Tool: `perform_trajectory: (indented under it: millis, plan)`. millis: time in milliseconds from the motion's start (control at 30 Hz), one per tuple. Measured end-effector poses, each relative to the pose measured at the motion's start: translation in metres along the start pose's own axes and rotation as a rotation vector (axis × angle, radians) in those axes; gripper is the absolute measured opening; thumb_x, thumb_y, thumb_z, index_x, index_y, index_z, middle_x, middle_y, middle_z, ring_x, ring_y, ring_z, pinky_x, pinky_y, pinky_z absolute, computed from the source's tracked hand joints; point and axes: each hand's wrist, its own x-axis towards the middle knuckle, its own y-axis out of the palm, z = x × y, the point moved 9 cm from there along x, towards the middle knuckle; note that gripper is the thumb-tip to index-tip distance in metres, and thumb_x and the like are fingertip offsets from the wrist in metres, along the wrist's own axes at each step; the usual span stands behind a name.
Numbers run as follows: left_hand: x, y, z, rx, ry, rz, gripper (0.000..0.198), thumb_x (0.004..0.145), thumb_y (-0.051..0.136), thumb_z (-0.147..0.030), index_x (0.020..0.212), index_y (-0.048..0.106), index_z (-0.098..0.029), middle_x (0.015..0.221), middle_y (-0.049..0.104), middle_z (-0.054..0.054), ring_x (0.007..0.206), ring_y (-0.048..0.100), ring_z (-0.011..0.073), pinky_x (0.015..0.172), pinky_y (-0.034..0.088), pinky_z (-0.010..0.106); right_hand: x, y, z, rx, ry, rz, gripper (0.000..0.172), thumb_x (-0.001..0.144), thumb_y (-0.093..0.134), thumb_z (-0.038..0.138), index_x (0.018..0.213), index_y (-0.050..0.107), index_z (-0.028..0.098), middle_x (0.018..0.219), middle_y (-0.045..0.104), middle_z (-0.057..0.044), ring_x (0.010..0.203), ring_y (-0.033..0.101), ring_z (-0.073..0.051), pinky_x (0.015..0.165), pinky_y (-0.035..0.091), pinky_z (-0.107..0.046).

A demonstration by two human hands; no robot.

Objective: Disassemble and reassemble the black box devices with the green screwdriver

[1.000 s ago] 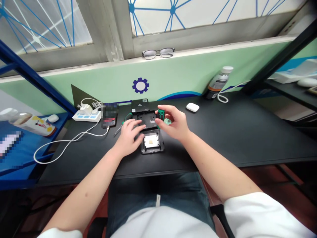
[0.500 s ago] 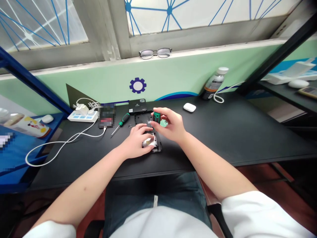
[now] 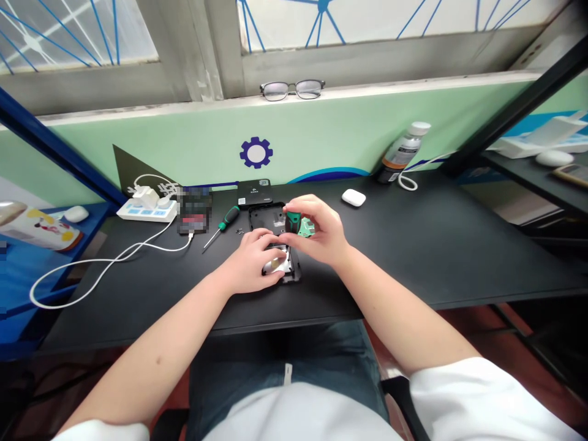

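Pale green wall [image 3: 321, 135] below windows [image 3: 376, 27]

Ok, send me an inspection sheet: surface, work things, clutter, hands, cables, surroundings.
Surface: black desk, no spills seen
Work things: far tray, near tray, board; loose bits and spare driver to the left
Clutter: phone, power strip, black box, white case, bottle
Hands: left hand over near tray, grip unclear; right hand holds driver
Cables: phone cable loops across desk's left; short cable curls by bottle
Surroundings: glasses on sill; other people, nothing seen
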Motion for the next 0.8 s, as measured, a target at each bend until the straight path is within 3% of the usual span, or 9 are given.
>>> perform_trajectory:
  millis: [100, 200, 433, 567, 667, 800]
  plan:
    - [0.0, 0.0, -0.002, 0.004, 0.017, -0.008, 0.022, 0.094, 0.073, -0.033, 0.112, 0.077, -0.022, 0.132, 0.069, 0.013, 0.132, 0.053, 0.0359, 0.113, 0.046, 0.058, 0.005, -0.002, 0.004, 0.088, -0.015, -0.009, 0.034, 0.085, 0.09, 0.039, 0.114, 0.074, 0.032, 0.098, 0.065, -0.003, 0.085, 0.062, -0.019, 0.067, 0.055, -0.033]
    - [0.0, 0.001, -0.004, 0.03, 0.039, -0.007, 0.022, 0.095, 0.071, -0.034, 0.113, 0.076, -0.022, 0.131, 0.07, 0.014, 0.132, 0.054, 0.0365, 0.112, 0.046, 0.059, 0.008, 0.003, 0.0, 0.239, 0.071, 0.052, 0.024, 0.092, 0.084, 0.031, 0.114, 0.075, 0.032, 0.096, 0.062, -0.001, 0.084, 0.058, -0.016, 0.067, 0.052, -0.031]
    - [-0.001, 0.002, -0.002, 0.052, 0.026, 0.008, 0.023, 0.096, 0.071, -0.035, 0.114, 0.077, -0.022, 0.13, 0.07, 0.014, 0.131, 0.055, 0.0364, 0.111, 0.046, 0.058, 0.005, 0.012, -0.01, 0.538, 0.25, 0.218, 0.018, 0.098, 0.077, 0.034, 0.114, 0.078, 0.028, 0.104, 0.064, -0.004, 0.088, 0.062, -0.016, 0.067, 0.056, -0.028]
    - [0.0, 0.002, -0.003, 0.049, 0.032, 0.003, 0.023, 0.095, 0.071, -0.034, 0.114, 0.076, -0.022, 0.129, 0.07, 0.014, 0.132, 0.054, 0.0368, 0.111, 0.046, 0.058, 0.0, 0.021, -0.013, 0.652, 0.349, 0.346, 0.021, 0.104, 0.067, 0.04, 0.118, 0.076, 0.027, 0.11, 0.071, -0.006, 0.095, 0.069, -0.019, 0.082, 0.061, -0.036]
    - [0.001, 0.002, -0.003, 0.062, 0.026, 0.014, 0.023, 0.095, 0.071, -0.034, 0.115, 0.077, -0.023, 0.129, 0.071, 0.014, 0.132, 0.055, 0.0371, 0.11, 0.046, 0.058, 0.001, 0.016, -0.019, 0.575, 0.351, 0.3, 0.022, 0.107, 0.061, 0.043, 0.116, 0.077, 0.029, 0.118, 0.07, -0.006, 0.108, 0.068, -0.021, 0.097, 0.059, -0.042]
    - [0.001, 0.001, -0.005, 0.068, 0.028, 0.02, 0.023, 0.095, 0.07, -0.034, 0.115, 0.076, -0.022, 0.129, 0.071, 0.014, 0.131, 0.054, 0.0371, 0.109, 0.046, 0.058, 0.006, 0.003, -0.023, 0.39, 0.275, 0.196, 0.022, 0.105, 0.064, 0.046, 0.108, 0.079, 0.031, 0.114, 0.066, -0.005, 0.103, 0.065, -0.02, 0.095, 0.059, -0.04]
